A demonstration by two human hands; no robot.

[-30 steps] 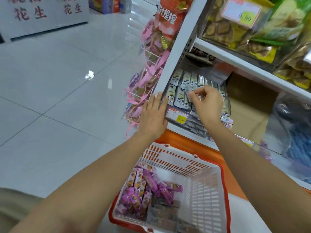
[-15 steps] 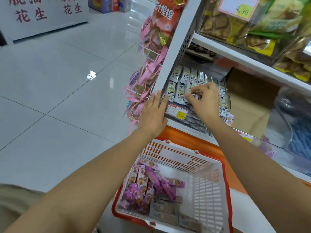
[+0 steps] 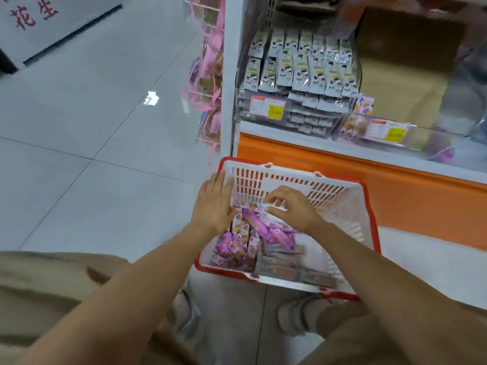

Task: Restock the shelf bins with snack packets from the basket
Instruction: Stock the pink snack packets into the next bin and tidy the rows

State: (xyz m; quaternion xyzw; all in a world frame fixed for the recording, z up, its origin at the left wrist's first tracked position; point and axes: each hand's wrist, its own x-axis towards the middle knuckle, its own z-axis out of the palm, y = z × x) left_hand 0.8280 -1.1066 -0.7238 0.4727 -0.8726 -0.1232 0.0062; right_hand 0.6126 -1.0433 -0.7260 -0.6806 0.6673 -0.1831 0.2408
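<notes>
Touching purple packets (image 3: 259, 227): right fingers (image 3: 274, 205)

Bare left hand (image 3: 213, 206) flat, fingers (image 3: 220, 180) extended together; bare right hand (image 3: 291, 208) curled (fingertips pinched); both forearms outstretched.

Red Chinese characters 花生 on a white sign (image 3: 39, 19) at top left; the shelf price tags (image 3: 267, 108) are too blurred to read.
</notes>
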